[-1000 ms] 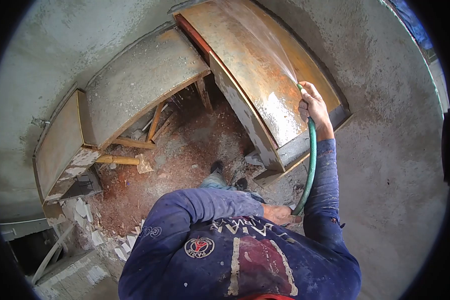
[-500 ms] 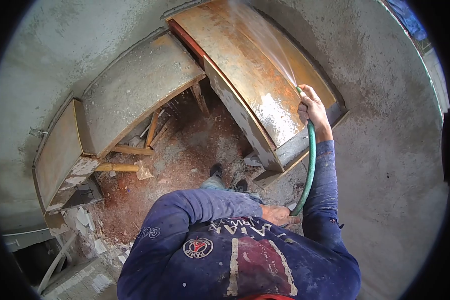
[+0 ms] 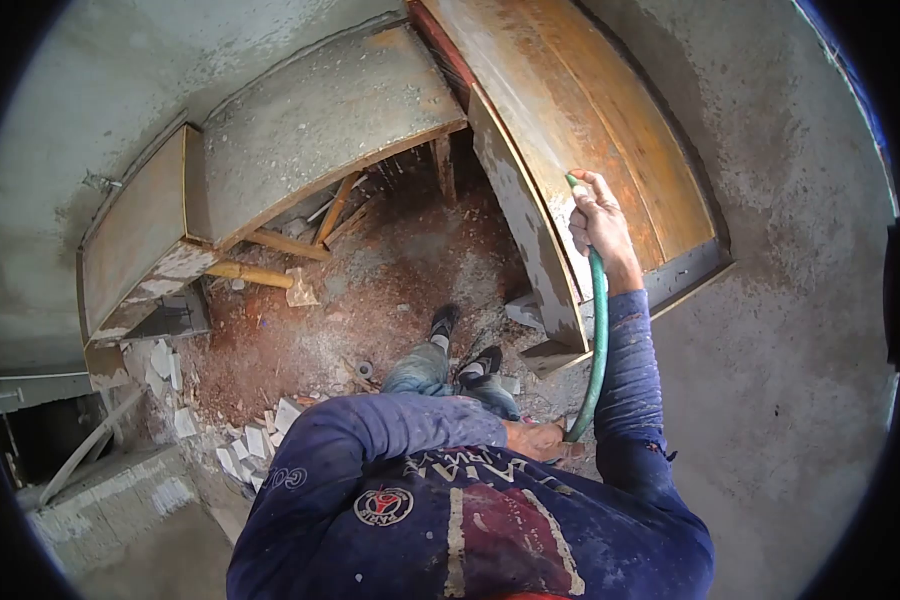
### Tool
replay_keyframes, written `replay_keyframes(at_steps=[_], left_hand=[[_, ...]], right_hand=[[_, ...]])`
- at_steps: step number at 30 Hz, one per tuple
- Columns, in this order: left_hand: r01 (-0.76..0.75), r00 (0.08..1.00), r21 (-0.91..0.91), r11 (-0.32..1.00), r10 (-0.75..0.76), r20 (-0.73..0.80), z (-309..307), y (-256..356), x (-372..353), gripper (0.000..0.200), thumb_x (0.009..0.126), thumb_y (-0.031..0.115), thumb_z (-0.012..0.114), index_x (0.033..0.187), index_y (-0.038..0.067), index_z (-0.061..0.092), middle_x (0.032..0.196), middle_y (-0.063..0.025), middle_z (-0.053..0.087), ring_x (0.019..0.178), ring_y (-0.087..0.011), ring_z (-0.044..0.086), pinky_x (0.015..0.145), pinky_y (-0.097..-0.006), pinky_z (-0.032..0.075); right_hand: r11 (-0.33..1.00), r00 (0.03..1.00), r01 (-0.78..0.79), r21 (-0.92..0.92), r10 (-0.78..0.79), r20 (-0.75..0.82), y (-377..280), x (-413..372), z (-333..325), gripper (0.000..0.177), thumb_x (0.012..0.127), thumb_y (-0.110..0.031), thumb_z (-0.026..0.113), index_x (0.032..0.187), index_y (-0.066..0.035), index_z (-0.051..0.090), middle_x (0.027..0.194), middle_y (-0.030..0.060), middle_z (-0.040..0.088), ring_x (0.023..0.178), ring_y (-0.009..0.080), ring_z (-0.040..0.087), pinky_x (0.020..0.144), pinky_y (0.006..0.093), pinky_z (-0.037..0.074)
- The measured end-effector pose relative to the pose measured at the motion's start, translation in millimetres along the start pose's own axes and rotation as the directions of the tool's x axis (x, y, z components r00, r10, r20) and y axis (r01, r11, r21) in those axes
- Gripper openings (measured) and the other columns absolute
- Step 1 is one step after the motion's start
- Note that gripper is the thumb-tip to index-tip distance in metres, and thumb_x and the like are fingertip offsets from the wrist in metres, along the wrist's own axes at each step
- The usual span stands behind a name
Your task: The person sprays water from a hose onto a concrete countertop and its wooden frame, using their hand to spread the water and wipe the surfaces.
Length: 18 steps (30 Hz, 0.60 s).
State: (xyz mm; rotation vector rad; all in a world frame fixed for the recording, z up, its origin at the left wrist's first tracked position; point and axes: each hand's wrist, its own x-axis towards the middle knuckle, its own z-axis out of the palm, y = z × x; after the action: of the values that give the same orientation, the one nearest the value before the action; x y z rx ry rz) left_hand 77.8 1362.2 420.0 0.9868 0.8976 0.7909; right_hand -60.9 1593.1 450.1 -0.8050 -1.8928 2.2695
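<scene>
My right hand [image 3: 602, 225], arm stretched forward, is wrapped round the end of a green hose [image 3: 597, 340]. The hose tip points up and away, and a thin spray of water leaves it over the wet orange-brown boards [image 3: 610, 120] on the right. Lower down, close to my body, my left hand [image 3: 540, 440] is closed round the same hose where it curves back towards me. Part of the left hand's grip is hidden by the hose and my sleeve.
A grey, grit-covered slab [image 3: 330, 130] on wooden props [image 3: 340, 210] curves along the wall to the left of the boards. Rubble and broken white pieces [image 3: 255, 440] lie on the reddish dirt floor [image 3: 370, 290]. Rough plastered wall [image 3: 780, 300] stands on the right.
The view has swung, so the boards and slab sit further right. My right hand and the hose tip have moved left across the boards, and the spray now points up and left.
</scene>
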Motion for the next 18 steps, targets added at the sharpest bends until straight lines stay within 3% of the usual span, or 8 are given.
replay_keyframes(at_steps=[3,5,7,10,16,18], left_hand=[[-0.037,0.994,-0.132,0.991,0.024,-0.103,4,1,-22,0.077,0.093,0.073,0.025,0.081,0.005,0.060,0.069,-0.0052,0.054,0.069,-0.0170,0.053,0.066,-0.0339,0.044],[0.102,0.994,-0.099,0.990,-0.105,-0.015,-1,-9,-35,0.079,0.091,0.075,0.024,0.079,0.005,0.058,0.070,-0.0045,0.054,0.069,-0.0168,0.052,0.065,-0.0331,0.043],[0.113,0.991,-0.078,0.991,-0.118,-0.062,5,-32,-43,0.079,0.091,0.075,0.024,0.078,0.005,0.058,0.070,-0.0038,0.054,0.070,-0.0159,0.053,0.065,-0.0324,0.043],[0.111,0.994,-0.154,0.982,-0.107,0.033,4,-59,-67,0.078,0.092,0.074,0.024,0.079,0.005,0.057,0.071,-0.0034,0.055,0.070,-0.0152,0.053,0.065,-0.0318,0.044],[0.055,0.995,-0.197,0.979,-0.037,0.094,-2,-128,-146,0.074,0.093,0.072,0.025,0.082,0.004,0.053,0.071,-0.0042,0.056,0.069,-0.0157,0.054,0.067,-0.0306,0.044],[0.045,0.999,-0.120,0.992,-0.041,0.035,-4,-141,-176,0.075,0.093,0.072,0.024,0.080,0.004,0.053,0.070,-0.0052,0.056,0.068,-0.0167,0.054,0.066,-0.0309,0.045]], right_hand=[[0.994,0.998,-0.033,-0.106,0.027,-0.058,27,17,30,0.024,0.101,-0.013,0.043,0.125,-0.017,0.047,0.055,-0.0063,0.035,0.039,0.0063,0.032,0.032,0.0244,0.029],[0.993,0.994,-0.057,-0.105,0.047,-0.097,41,22,52,0.025,0.101,-0.016,0.045,0.126,-0.019,0.048,0.056,-0.0060,0.038,0.040,0.0068,0.035,0.033,0.0254,0.033],[0.991,0.991,-0.088,-0.098,0.077,-0.113,47,18,66,0.023,0.100,-0.018,0.049,0.123,-0.018,0.050,0.056,-0.0038,0.041,0.041,0.0079,0.039,0.034,0.0265,0.036],[0.992,0.984,-0.060,-0.108,0.041,-0.172,59,18,83,0.022,0.100,-0.018,0.049,0.122,-0.017,0.049,0.054,-0.0041,0.039,0.039,0.0083,0.038,0.034,0.0269,0.036],[0.996,0.953,-0.093,-0.003,0.088,-0.291,81,10,128,0.021,0.101,-0.017,0.047,0.122,-0.015,0.048,0.055,-0.0058,0.035,0.041,0.0069,0.034,0.036,0.0259,0.033],[0.993,0.943,-0.090,0.080,0.111,-0.313,86,4,149,0.020,0.101,-0.017,0.046,0.121,-0.015,0.048,0.055,-0.0062,0.033,0.041,0.0065,0.032,0.036,0.0258,0.032]])
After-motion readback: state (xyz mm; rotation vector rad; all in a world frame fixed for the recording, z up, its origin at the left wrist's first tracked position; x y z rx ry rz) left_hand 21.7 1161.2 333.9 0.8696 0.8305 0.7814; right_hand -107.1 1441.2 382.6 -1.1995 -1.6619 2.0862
